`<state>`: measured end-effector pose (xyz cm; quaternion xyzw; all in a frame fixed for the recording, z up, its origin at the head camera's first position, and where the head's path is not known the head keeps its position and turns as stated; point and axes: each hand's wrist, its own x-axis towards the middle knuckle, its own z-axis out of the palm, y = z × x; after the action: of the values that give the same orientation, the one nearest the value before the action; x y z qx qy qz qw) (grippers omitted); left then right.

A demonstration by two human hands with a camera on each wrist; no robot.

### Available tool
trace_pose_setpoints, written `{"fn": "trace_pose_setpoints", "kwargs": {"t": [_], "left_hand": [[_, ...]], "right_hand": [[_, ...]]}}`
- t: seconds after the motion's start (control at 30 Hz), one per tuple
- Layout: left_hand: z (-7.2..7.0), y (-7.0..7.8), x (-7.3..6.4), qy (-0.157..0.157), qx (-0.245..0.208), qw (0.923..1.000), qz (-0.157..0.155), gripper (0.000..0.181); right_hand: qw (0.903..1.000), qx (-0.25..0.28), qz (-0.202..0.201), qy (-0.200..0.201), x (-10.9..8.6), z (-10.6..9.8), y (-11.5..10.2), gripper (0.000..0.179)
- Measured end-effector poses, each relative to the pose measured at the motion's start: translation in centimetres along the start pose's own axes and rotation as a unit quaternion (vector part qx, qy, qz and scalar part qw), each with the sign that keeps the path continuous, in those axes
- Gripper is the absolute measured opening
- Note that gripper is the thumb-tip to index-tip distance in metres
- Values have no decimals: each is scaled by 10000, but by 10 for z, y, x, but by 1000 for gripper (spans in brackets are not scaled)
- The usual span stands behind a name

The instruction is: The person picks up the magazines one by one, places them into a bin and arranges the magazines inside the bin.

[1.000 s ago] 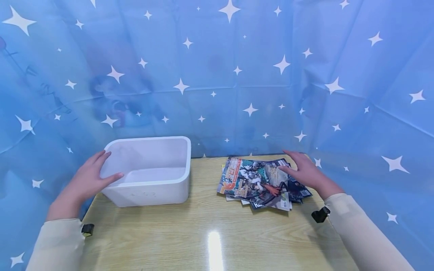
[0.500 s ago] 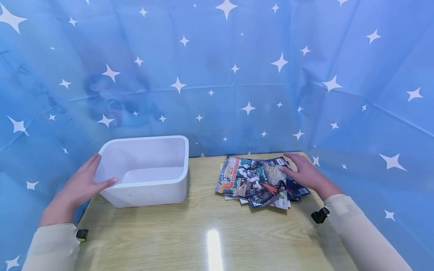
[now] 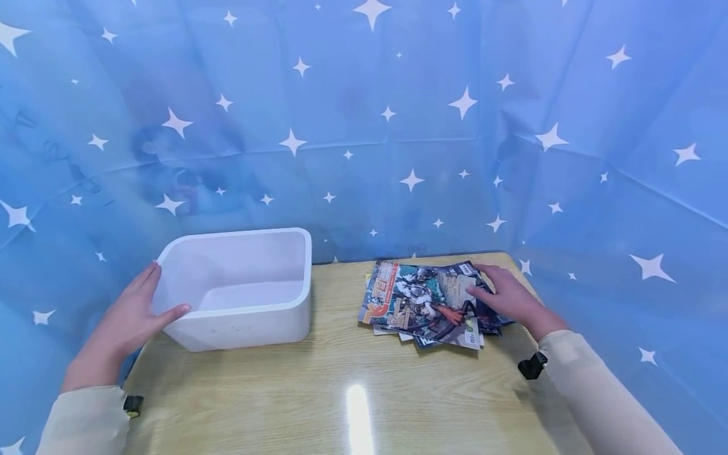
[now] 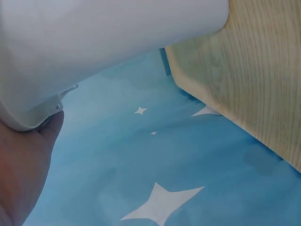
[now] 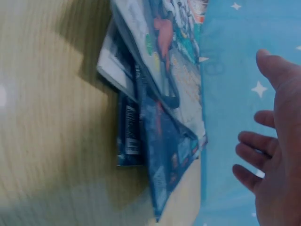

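On the right part of the light-brown, wood-grained table (image 3: 284, 392), near the far edge: a flat, uneven stack of glossy, many-coloured paper magazines (image 3: 423, 306), with corners fanned out below the top magazine (image 5: 164, 61). At the right end of this stack, and clearly nearer to it than the other, the bare right hand (image 3: 506, 294). From the right fingers, to be found toward the left and a little toward the body: the bulk of the paper. Long axis of the top magazine mostly from left to right, with only a short end toward the right thumb; judged as the deciding relation for any grasp. In the head view, thumb tip over that end; in the right wrist view, fingers well parted, loosely bent, around nothing. About real contact with the covers, cannot tell. Much farther from the paper, beyond the deep, white, rectangular tub with rounded corners (image 3: 250, 330), the bare left hand (image 3: 125, 316), with thumb and fingers spread wide about the near left corner of the rim. Between tub and stack, a strip of table.
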<state>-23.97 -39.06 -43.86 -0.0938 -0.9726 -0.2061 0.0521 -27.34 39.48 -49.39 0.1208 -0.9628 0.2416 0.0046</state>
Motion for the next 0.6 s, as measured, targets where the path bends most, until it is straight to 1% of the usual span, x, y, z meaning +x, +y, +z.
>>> {"fn": "trace_pose_setpoints", "kwargs": {"t": [0.2,0.37,0.47,0.6], "left_hand": [[3,-1,-3,118,19,9999,49,117],[3,-2,-4,153,48,9999,60,116],[4,-2,-4,166,75,9998,37,116],[5,-1,-3,193,94,9998,15,117]], "right_hand": [[9995,145,287,70,-5,17,6,87],[9980,312,546,80,-9,31,10,92],[9975,320,622,101,-11,36,9,94],[9975,326,618,128,-13,39,6,96]]}}
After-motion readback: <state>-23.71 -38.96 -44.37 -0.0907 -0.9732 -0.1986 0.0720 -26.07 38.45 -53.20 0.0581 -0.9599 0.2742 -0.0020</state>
